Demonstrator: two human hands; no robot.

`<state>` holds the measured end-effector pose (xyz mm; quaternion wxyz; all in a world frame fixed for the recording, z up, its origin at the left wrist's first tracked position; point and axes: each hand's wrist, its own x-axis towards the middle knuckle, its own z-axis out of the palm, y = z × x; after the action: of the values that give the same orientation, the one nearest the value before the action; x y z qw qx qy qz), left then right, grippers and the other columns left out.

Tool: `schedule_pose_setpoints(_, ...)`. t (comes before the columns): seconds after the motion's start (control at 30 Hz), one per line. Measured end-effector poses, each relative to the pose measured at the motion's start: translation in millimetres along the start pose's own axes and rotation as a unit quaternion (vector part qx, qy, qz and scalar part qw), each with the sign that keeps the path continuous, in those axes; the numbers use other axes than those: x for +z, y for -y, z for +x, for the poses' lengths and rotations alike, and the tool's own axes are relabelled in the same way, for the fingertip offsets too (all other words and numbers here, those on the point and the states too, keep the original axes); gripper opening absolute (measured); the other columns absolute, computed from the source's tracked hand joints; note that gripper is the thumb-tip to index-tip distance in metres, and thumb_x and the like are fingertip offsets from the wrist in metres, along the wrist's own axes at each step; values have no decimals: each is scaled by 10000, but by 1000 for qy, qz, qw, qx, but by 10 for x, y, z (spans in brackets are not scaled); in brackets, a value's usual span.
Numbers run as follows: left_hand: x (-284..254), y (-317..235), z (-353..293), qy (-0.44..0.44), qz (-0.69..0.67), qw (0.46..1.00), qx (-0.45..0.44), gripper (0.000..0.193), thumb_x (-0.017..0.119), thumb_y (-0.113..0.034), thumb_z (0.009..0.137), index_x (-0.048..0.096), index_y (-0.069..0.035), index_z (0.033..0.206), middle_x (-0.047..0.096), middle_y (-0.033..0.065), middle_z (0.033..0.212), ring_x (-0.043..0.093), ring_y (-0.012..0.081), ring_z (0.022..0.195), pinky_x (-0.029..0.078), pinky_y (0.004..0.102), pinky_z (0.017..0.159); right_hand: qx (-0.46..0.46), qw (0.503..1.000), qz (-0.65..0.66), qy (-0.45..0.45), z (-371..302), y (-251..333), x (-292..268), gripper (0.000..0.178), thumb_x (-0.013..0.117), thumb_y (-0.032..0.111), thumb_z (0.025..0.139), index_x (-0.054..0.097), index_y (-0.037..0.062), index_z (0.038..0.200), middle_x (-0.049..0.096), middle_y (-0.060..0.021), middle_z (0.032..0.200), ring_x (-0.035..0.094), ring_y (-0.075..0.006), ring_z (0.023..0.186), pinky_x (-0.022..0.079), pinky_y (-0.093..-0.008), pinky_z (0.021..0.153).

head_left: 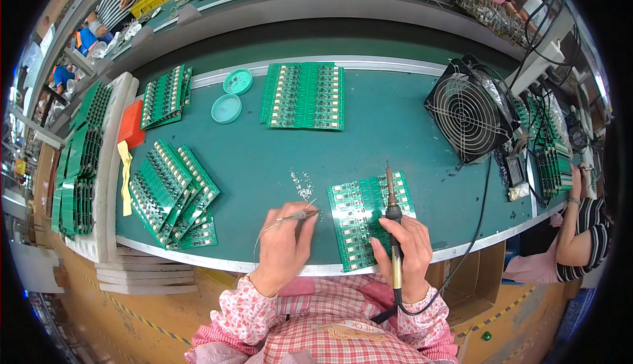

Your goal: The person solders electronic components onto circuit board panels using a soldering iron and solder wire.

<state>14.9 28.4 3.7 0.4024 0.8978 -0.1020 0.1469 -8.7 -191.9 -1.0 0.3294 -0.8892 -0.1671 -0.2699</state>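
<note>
My left hand is closed on tweezers, whose tip is next to a scatter of tiny pale parts. A thin, bent wire, which looks like solder wire, also runs through that hand. My right hand grips a soldering iron by its handle, its tip pointing away from me. Under the iron lies a green circuit board panel with rows of components, close to the bench's front edge. The iron's tip shows over the panel's far edge; whether it touches anything I cannot tell.
Stacked board panels lie at the left and back middle. Two round teal tubs stand behind. A black fan is at the right, near the iron's cable. Someone in a striped top works at far right.
</note>
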Motion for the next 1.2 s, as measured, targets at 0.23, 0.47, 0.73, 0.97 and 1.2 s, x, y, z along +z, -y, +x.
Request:
schedule_pose_setpoints(0.23, -1, 15, 3, -4, 0, 1000, 2, 104, 668, -2, 885, 667, -32, 985, 693, 98, 984, 634, 305, 839, 489, 382, 763, -3, 1000, -1, -2, -9, -12, 15, 406, 818, 90, 747, 685, 46, 1128, 642, -133, 921, 642, -305, 886, 525, -438, 884)
schedule_pose_setpoints(0.47, 14, -1, -17, -4, 4, 1000, 2, 87, 665, -6, 887, 665, -25, 971, 691, 98, 973, 636, 304, 835, 492, 379, 755, -1, 1000, 1, -5, -29, -1, -8, 410, 821, 87, 744, 683, 51, 1128, 643, -135, 919, 644, -306, 880, 525, -437, 878)
schedule_pose_setpoints(0.73, 43, -66, -13, 4, -17, 1000, 3, 85, 657, 1, 889, 664, -15, 972, 692, 103, 978, 656, 304, 876, 497, 371, 780, 3, 1000, 5, -9, -6, -9, 8, 411, 824, 83, 737, 683, 50, 1122, 644, -141, 917, 647, -316, 877, 522, -434, 873)
schedule_pose_setpoints(0.97, 155, -156, -19, 34, -44, 998, 18, 91, 658, -7, 895, 666, -13, 985, 694, 109, 994, 664, 302, 889, 506, 363, 779, 1, 1000, 5, -26, -20, -22, 26, 412, 823, 74, 740, 688, 56, 1129, 645, -130, 919, 650, -310, 882, 519, -422, 849)
schedule_pose_setpoints(1.2, 202, -146, -42, 25, -20, 999, 31, 95, 666, -11, 887, 671, -26, 981, 692, 103, 984, 654, 296, 863, 504, 371, 758, 5, 1000, 16, -24, -28, -9, 6, 427, 823, 65, 737, 683, 62, 1141, 643, -130, 920, 649, -308, 874, 521, -417, 838)
